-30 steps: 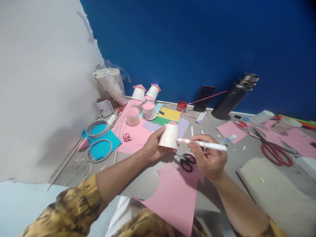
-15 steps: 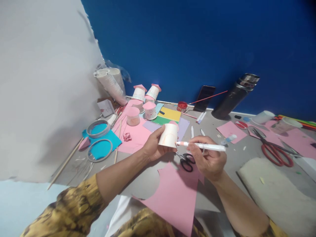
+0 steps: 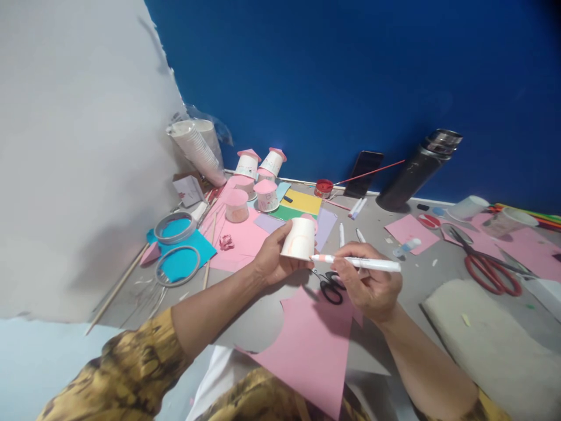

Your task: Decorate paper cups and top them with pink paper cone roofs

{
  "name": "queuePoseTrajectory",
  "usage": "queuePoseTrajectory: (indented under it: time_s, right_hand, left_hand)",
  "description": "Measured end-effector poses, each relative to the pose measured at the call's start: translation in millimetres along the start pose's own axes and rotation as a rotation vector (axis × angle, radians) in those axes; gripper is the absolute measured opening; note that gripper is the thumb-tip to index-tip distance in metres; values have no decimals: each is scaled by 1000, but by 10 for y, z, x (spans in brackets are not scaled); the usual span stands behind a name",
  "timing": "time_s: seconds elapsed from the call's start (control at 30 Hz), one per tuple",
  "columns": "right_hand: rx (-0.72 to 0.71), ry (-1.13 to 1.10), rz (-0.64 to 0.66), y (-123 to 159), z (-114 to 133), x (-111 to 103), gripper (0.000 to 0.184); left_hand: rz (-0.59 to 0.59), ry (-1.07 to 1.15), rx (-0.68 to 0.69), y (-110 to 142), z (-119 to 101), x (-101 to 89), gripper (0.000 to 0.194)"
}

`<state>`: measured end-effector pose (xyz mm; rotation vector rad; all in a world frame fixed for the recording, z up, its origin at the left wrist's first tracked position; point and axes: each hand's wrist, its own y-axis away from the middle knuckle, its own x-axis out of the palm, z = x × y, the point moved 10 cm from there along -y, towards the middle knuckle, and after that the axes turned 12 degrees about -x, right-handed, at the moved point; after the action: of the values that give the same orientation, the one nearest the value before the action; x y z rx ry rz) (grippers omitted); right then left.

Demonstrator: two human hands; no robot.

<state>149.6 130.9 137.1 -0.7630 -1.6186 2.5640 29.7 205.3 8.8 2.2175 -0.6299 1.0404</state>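
My left hand (image 3: 277,255) is wrapped round a white paper cup (image 3: 298,238), held upside down with its wide rim at the bottom. A faint orange arch is drawn on the cup's side. In my right hand (image 3: 370,283) is a white marker (image 3: 372,264) with an orange tip end, pointing left at the cup's lower right edge; whether it touches cannot be made out. Just below lie black-handled scissors (image 3: 331,290) and a cut sheet of pink paper (image 3: 311,351), which hangs over the table's front edge.
Several cups with pink paper roofs (image 3: 266,196) stand at the back. Stacked paper cups (image 3: 195,146) lean at the left by the tape rolls (image 3: 177,266). A dark flask (image 3: 414,175), a phone (image 3: 363,173), red-handled scissors (image 3: 491,272) and a pale cloth pad (image 3: 486,333) lie rightward.
The marker's tip has shifted slightly down and left along the cup's lower edge. My left hand keeps the cup in nearly the same place.
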Motion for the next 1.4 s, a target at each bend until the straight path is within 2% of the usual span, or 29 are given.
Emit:
queuePoseTrajectory:
  time_s: [0.17,0.43,0.57,0.7,0.87,1.4]
  right_hand:
    - [-29,-32,19,-21,28,18,8]
    - [67,-86,11,92,-108,35,9]
    - [49,-39,-52,76,-83,-33,6]
    - [-10,-3,-42,30,-9,-23,5]
    - [-48,120,-103,16,23,-88,5]
    - [-40,163,-92,36,-24,-69,5]
  left_hand:
    - [-4,-14,-6,2,3,4,55]
    - [-24,-10,10,-2,1,-19,52]
    - [-106,-42,50,8,-11,-59,46]
    - [-176,-39,82,37,-19,-87,41]
    - [-169,-34,71,43,-9,-72,41]
    - [-185,-30,55,30,20,-98,39]
